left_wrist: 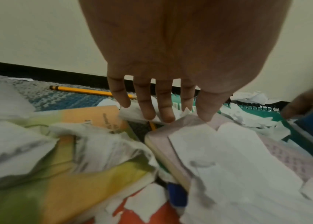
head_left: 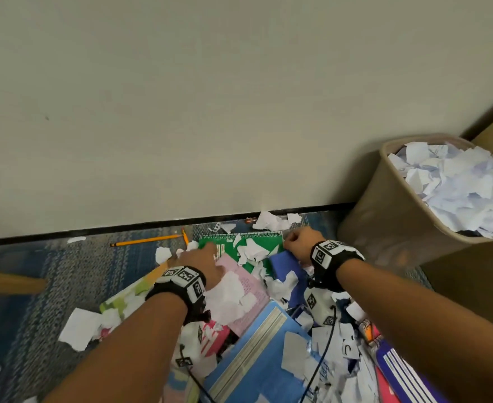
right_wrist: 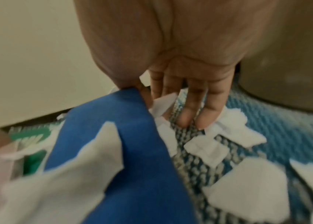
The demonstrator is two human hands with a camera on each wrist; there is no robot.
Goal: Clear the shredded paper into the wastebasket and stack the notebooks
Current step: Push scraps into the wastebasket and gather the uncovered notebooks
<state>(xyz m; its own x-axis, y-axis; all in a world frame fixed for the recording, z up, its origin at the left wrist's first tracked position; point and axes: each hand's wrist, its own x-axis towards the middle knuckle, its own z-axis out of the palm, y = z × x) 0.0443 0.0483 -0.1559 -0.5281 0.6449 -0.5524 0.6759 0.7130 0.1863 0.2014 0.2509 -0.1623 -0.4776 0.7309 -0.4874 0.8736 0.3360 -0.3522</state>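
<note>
Cream wall point(head_left: 181, 97), blue carpet point(head_left: 65, 266)

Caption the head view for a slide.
Both hands, left hand and right hand, reach into paper-strewn notebooks beside a nearly full wastebasket.

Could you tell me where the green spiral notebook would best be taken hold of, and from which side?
Probably the green spiral notebook's right edge, beside the right hand, thumb on top. Its wire spine lies along the far side by the wall, and the pink notebook overlaps its near left corner. Paper scraps lie on its cover.
</note>
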